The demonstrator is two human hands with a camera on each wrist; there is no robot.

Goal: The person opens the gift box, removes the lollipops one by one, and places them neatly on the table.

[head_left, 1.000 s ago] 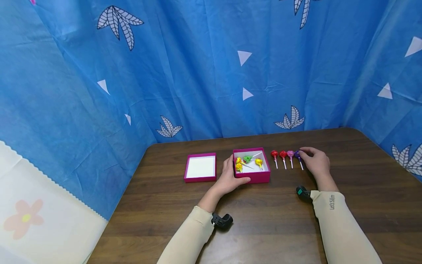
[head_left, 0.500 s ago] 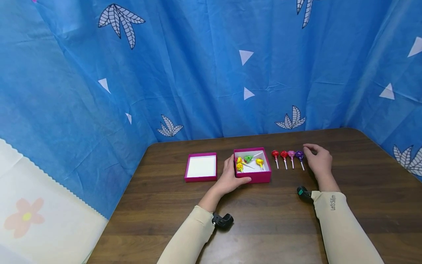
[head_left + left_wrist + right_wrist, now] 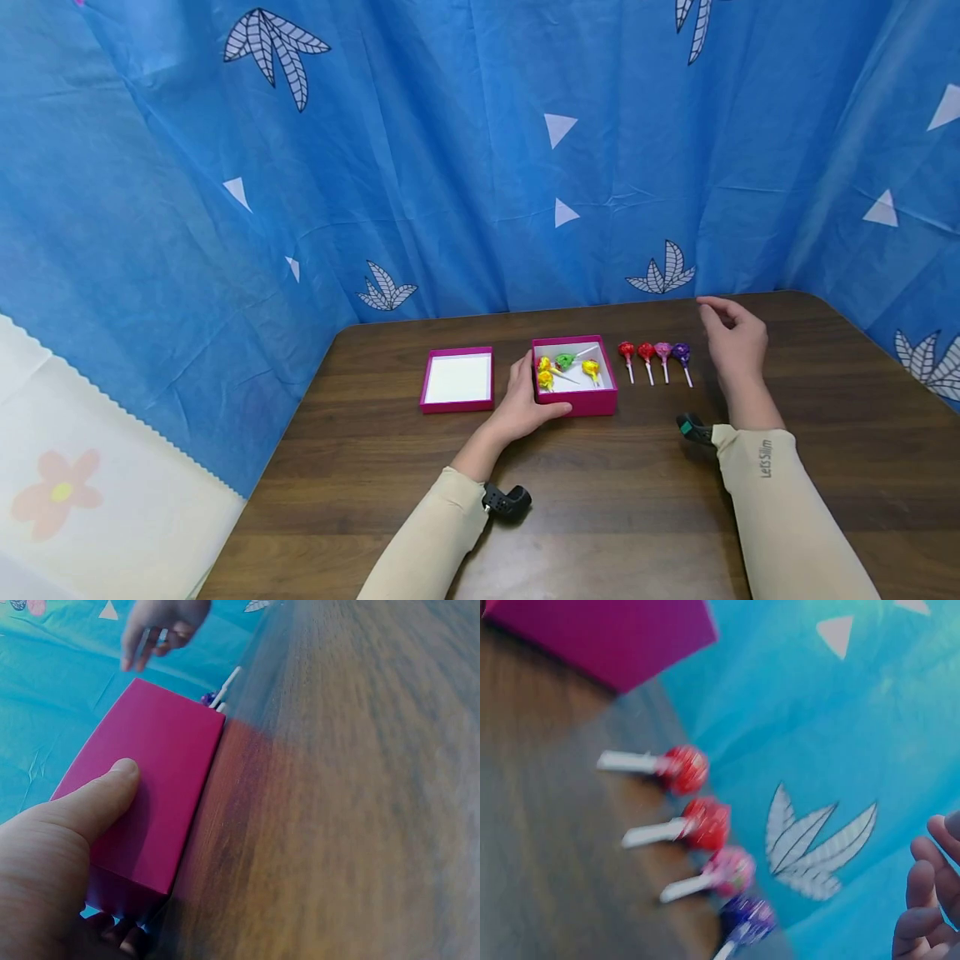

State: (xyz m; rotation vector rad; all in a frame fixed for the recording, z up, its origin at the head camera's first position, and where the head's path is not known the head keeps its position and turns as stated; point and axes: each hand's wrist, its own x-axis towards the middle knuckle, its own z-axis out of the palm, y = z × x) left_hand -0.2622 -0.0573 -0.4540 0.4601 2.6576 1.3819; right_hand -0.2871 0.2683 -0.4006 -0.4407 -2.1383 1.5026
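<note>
My left hand (image 3: 522, 406) holds a magenta box (image 3: 592, 404) at its left front corner. In the left wrist view the thumb (image 3: 112, 787) lies along one box wall and the fingers go round the adjoining side. Inside the box are a green lollipop (image 3: 564, 361) and several yellow ones, such as a yellow lollipop (image 3: 590, 367). Right of the box lie two red lollipops (image 3: 645, 352), a pink lollipop (image 3: 662, 351) and a purple lollipop (image 3: 680, 353) in a row. My right hand (image 3: 737, 340) is raised beyond the purple one, fingers loosely bent, holding nothing.
A magenta box lid (image 3: 457, 379) with a white inside lies left of the box on the brown wooden table (image 3: 600, 517). A blue patterned curtain (image 3: 450, 167) hangs along the table's far edge.
My right hand has come off the purple lollipop and moved up, away and slightly right. The left hand stays on the box, and the row of lollipops lies still.
</note>
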